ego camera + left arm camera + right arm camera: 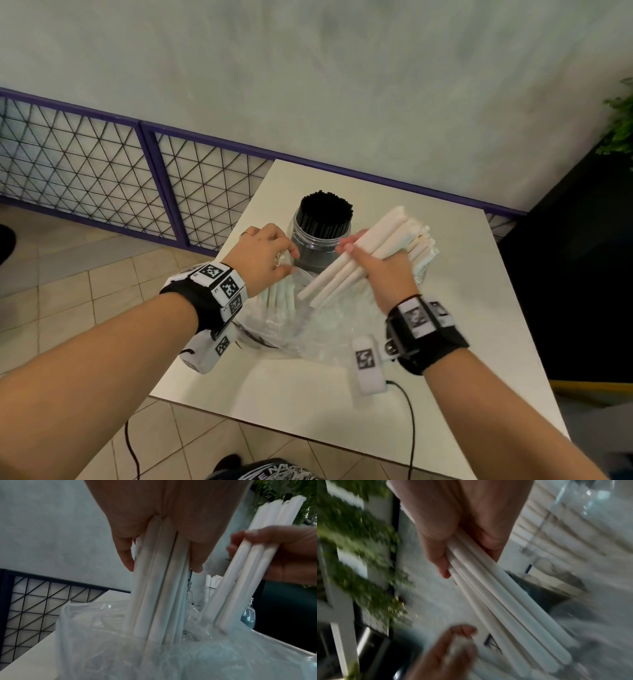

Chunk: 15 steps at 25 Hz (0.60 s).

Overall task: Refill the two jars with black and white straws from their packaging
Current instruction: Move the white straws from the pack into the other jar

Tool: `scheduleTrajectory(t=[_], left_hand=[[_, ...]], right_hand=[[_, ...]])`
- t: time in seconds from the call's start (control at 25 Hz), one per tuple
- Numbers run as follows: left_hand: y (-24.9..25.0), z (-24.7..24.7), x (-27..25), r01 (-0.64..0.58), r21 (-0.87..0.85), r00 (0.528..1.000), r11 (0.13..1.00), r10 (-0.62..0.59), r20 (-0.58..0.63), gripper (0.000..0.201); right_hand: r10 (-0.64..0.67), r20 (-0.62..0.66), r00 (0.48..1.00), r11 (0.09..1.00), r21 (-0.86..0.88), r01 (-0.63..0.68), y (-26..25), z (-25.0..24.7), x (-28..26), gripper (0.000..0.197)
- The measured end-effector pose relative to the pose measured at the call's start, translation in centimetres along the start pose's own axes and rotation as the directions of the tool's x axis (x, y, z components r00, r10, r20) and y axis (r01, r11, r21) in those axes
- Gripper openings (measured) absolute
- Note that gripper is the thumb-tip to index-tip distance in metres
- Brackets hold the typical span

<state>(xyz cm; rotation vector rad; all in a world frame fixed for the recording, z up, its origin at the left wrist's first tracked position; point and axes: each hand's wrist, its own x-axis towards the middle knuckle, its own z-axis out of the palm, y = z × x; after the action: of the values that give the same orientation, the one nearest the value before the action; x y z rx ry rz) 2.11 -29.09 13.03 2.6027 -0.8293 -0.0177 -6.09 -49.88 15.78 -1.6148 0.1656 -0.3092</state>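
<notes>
I judge the black jar (323, 236) done: it is packed with black straws. My right hand (383, 270) grips a white bundle (363, 253) beside the white jar (423, 260); my left hand (265, 255) pinches more straws (279, 294) still in the bag (308, 335).

On the white table (462, 308), a clear jar (313, 243) packed with black straws (325, 214) stood at the far side. The right hand (383, 270) gripped a bundle of white straws (370, 246), slanted up to the right, just right of that jar. The left hand (263, 253) held more white straws (279, 294) standing in the crumpled clear plastic bag (308, 332) nearer the person.
</notes>
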Motion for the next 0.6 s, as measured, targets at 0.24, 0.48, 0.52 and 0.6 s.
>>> scheduleTrajectory(t=[0.24,0.48,0.52,0.6], left_hand=[[-0.1,0.2,0.2,-0.028,0.014,1.000,1.000,0.028,-0.009,0.026],[-0.2,0.4,0.1,-0.028,-0.010,0.999,1.000,0.028,-0.023,0.024],[-0.3,0.4,0.0,-0.029,-0.010,0.999,1.000,0.029,-0.027,0.024],[-0.3,0.3,-0.1,-0.021,-0.009,0.999,1.000,0.021,-0.027,0.024]], right_hand=[[-0.213,-0.216,0.953,0.977,-0.070,0.203,-6.3,-7.3,3.2,0.017],[-0.064,-0.345,0.936,0.995,-0.093,0.034,-2.5,-7.2,5.8,0.010],[-0.017,-0.370,0.929,0.998,-0.057,-0.004,-1.6,-6.7,6.2,0.013],[0.057,-0.415,0.908,0.997,-0.030,-0.076,0.0,-5.7,7.0,0.020]])
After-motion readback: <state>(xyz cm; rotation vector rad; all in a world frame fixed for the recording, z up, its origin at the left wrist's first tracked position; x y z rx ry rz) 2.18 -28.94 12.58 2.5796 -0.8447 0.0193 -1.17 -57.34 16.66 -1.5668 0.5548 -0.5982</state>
